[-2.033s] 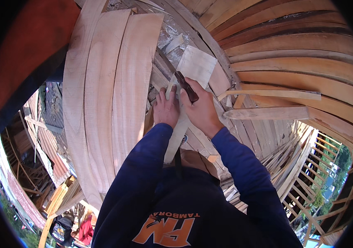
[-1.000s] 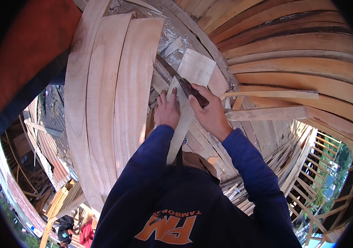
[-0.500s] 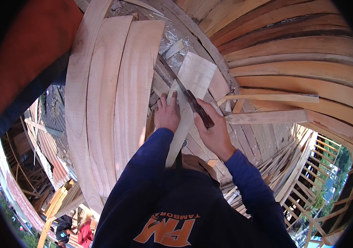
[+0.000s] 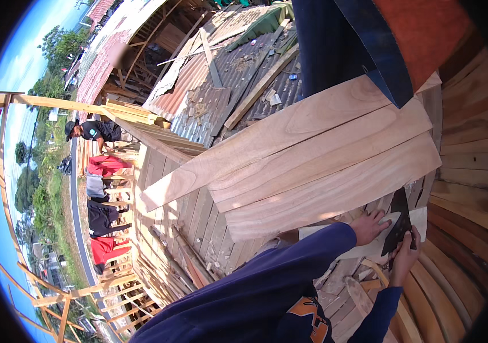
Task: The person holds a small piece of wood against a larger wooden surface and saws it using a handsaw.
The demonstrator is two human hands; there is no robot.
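While the left hand [image 4: 369,226] lies with loose fingers on a pale wood piece [image 4: 369,247], the right hand [image 4: 405,258] beside it grips a dark blade [image 4: 399,226], its handle hidden.

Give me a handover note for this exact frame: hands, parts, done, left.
Left hand: flat on the pale wood piece, pressing it down.
Right hand: gripping the dark blade tool, its edge against the same piece.
Piece lies on curved planks, just below three stacked boards.
Done: piece positioned, tool set on it.
Left: how far the cut has gone can't be told; likely continue trimming.
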